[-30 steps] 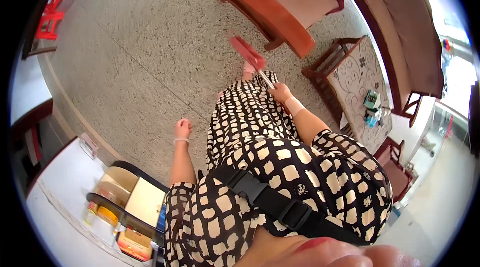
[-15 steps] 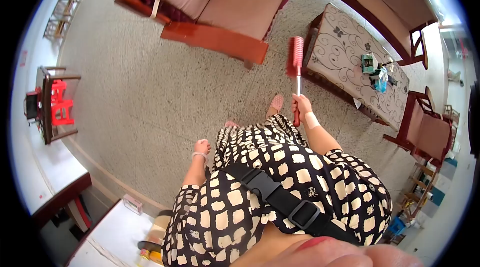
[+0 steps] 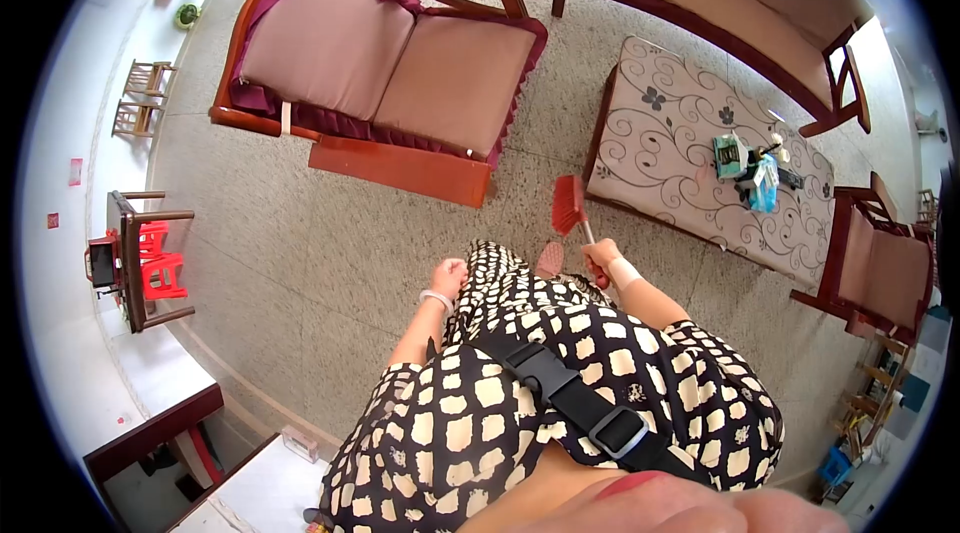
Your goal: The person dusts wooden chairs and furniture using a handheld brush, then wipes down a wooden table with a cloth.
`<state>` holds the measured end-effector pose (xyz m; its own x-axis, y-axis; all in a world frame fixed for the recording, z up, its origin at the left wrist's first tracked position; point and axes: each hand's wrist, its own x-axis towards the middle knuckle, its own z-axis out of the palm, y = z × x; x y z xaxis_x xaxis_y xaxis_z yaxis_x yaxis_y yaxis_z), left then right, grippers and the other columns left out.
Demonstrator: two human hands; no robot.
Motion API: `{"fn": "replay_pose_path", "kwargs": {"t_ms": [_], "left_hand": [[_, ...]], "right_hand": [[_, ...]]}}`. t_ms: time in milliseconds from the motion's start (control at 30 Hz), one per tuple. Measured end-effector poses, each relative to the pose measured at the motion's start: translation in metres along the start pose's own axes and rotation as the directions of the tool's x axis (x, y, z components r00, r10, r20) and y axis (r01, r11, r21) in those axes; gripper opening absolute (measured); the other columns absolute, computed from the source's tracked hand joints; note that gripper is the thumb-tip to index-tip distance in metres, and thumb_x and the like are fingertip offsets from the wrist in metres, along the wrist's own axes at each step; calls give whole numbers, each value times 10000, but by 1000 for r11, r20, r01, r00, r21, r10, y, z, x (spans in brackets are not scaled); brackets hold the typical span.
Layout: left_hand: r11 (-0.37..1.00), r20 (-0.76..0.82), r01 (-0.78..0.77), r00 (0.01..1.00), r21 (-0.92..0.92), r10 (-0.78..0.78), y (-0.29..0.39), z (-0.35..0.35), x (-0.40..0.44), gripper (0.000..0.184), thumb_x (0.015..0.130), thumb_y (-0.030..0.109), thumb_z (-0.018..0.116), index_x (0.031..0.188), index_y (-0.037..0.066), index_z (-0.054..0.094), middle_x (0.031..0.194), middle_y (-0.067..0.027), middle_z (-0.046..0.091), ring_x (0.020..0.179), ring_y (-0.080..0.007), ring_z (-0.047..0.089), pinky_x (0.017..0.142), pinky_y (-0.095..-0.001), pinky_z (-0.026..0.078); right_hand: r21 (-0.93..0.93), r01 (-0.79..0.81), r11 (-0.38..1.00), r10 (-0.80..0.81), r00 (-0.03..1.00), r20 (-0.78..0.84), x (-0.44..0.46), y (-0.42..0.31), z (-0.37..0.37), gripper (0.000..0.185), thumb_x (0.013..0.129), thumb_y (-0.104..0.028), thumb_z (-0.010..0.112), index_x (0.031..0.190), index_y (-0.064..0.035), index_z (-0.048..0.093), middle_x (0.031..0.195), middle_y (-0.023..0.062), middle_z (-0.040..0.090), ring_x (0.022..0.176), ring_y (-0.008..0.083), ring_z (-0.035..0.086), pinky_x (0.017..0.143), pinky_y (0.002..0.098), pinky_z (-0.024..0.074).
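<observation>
My right hand (image 3: 602,257) is wrapped round the red handle of a long-handled brush (image 3: 568,204). Its red bristle head points away from me, over the floor near the corner of the low table. A pale patch is stuck on my right wrist. My left hand (image 3: 450,279) hangs beside the patterned dress (image 3: 540,333), fingers curled in, and nothing shows in it. A bracelet circles that wrist. One pink slipper (image 3: 550,259) shows below the brush.
A cushioned wooden armchair (image 3: 450,83) stands ahead. The low table (image 3: 660,133) with a patterned top bears a tissue box (image 3: 730,155) and a blue packet (image 3: 764,183). Behind it is a long sofa (image 3: 720,13). Red stools (image 3: 163,275) are at the left, another chair (image 3: 880,268) at the right.
The brush has come closer to my body and its head has tilted left. My left hand has moved up and right. The armchair and table sit lower in view.
</observation>
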<state>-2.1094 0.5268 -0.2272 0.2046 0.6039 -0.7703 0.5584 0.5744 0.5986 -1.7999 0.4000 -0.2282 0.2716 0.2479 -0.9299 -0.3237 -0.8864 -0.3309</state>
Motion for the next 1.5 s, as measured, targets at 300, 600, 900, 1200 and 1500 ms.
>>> {"fn": "replay_pose_path", "kwargs": {"t_ms": [300,600,900,1200,1500], "left_hand": [[920,-42,393,919,9,-392,-38,-54,-15,202,795,227,467,916,67,497,748,-29,546,625,-140,516,550,-282,427],[988,-30,74,996,-134,-78,78,-26,66,199,805,223,468,933,73,489,790,-28,550,648,-90,522,528,-209,426],[903,-169,208,943,-377,-288,16,-42,5,223,801,225,479,955,64,482,784,-46,551,603,-100,520,468,-212,411],[751,-157,485,784,-447,-600,-33,-17,-82,177,802,209,470,883,55,499,703,-38,538,557,-103,490,458,-214,392],[947,-317,-30,945,-319,-78,160,7,-16,226,814,206,467,960,34,491,794,-35,548,658,-91,513,572,-204,423]], "right_hand": [[373,167,913,-159,986,-54,13,-58,-35,144,719,-103,514,615,-25,453,513,27,439,396,115,414,353,234,365],[333,151,931,-136,988,-70,32,-123,-36,200,727,-135,518,582,-48,412,507,16,423,391,116,400,344,229,328],[102,182,978,-147,949,-280,58,-128,-27,79,691,-62,512,718,-8,459,548,41,460,406,125,432,354,246,376],[-234,13,972,-26,998,-52,90,-189,-78,67,691,-34,499,709,20,463,538,76,477,381,149,428,337,265,354],[-490,88,867,-186,970,-156,129,-244,-92,194,714,-66,414,884,5,476,732,185,555,561,297,563,427,359,426]]}}
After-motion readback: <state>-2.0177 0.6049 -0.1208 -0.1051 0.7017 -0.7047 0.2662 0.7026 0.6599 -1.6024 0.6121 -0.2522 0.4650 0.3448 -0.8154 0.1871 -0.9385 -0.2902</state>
